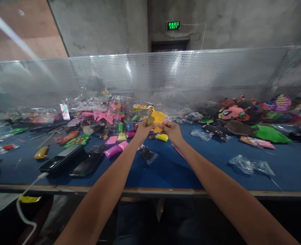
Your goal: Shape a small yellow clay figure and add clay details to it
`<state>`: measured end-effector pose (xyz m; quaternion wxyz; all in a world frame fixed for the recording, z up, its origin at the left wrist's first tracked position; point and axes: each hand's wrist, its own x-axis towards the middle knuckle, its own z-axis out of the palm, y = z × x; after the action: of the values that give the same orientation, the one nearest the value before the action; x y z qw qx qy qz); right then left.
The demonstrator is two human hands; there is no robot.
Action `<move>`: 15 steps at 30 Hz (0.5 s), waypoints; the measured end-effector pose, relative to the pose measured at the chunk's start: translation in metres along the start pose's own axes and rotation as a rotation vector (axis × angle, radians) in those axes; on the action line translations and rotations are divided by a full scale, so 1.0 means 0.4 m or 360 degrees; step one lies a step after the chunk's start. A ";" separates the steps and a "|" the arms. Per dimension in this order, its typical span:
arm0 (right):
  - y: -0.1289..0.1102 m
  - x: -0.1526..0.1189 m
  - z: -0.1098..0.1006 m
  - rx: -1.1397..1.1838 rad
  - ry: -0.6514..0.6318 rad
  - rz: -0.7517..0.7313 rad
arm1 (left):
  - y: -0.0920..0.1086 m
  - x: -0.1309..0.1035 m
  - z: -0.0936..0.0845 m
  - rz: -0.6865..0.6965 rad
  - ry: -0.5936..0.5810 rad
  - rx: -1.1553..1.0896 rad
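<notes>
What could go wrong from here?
1. The left hand and right hand both grip the yellow figure; if it's soft, a hard squeeze might dent it.
2. The white cable by the black power bank hangs over the table edge; a snag could tug it.
3. The yellow packet shows close to the hands and might get knocked.

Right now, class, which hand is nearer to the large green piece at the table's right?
Right. The right hand is left of the large green piece; the left hand is farther left.
</notes>
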<state>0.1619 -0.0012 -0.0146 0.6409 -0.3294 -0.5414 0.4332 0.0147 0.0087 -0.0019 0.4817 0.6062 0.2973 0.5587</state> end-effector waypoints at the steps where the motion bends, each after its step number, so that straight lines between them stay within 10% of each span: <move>1: -0.001 -0.001 0.000 -0.0008 -0.0017 0.0016 | 0.001 0.000 0.000 0.0015 0.0012 0.0009; 15: -0.006 -0.001 -0.003 0.0092 0.0086 0.0038 | 0.019 -0.014 0.006 -0.0149 -0.0101 -0.0123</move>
<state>0.1634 -0.0023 -0.0129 0.6592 -0.3288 -0.5072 0.4472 0.0145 0.0001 0.0031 0.5395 0.5898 0.2881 0.5273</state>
